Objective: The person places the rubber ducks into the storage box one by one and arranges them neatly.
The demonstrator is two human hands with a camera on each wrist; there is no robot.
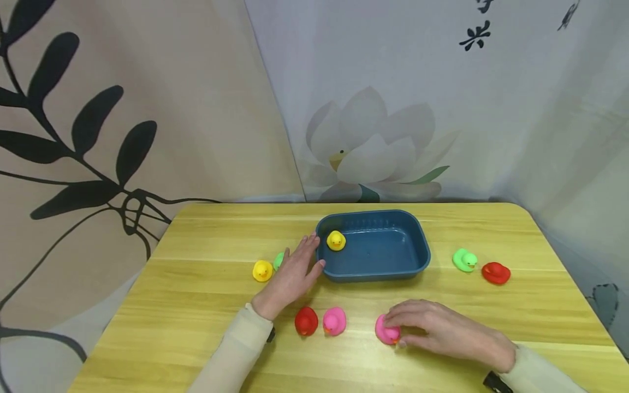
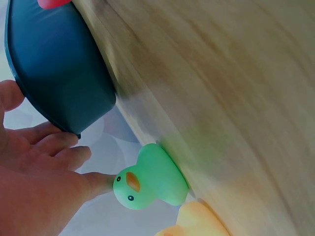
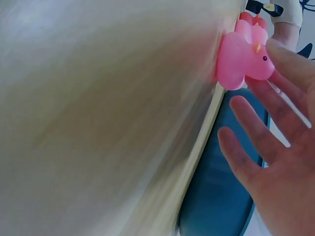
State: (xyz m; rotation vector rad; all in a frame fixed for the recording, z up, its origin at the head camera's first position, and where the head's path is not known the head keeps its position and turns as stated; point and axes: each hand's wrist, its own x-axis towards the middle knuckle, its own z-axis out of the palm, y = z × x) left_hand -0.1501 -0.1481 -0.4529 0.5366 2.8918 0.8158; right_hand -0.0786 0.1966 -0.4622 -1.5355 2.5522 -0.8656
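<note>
A dark blue plastic basin [image 1: 373, 275] stands at the back middle of the table, with a yellow rubber duck [image 1: 336, 240] inside at its left end. My left hand [image 1: 291, 275] rests its extended fingers at the basin's left rim. Beside that hand are a green rubber duck [image 2: 150, 177], partly hidden in the head view, and a yellow rubber duck [image 1: 262, 271]. In front of the basin, my right hand [image 1: 432, 330] has its thumb and forefinger on either side of a pink rubber duck's [image 3: 241, 61] head, pinching it. The other right fingers are spread.
A red duck [image 1: 307, 321] and another pink duck [image 1: 334, 321] sit side by side between the hands. To the right of the basin are a green duck [image 1: 464, 260] and a red duck [image 1: 496, 273]. A printed cloth backdrop [image 1: 236, 109] hangs behind the wooden table [image 1: 196, 305].
</note>
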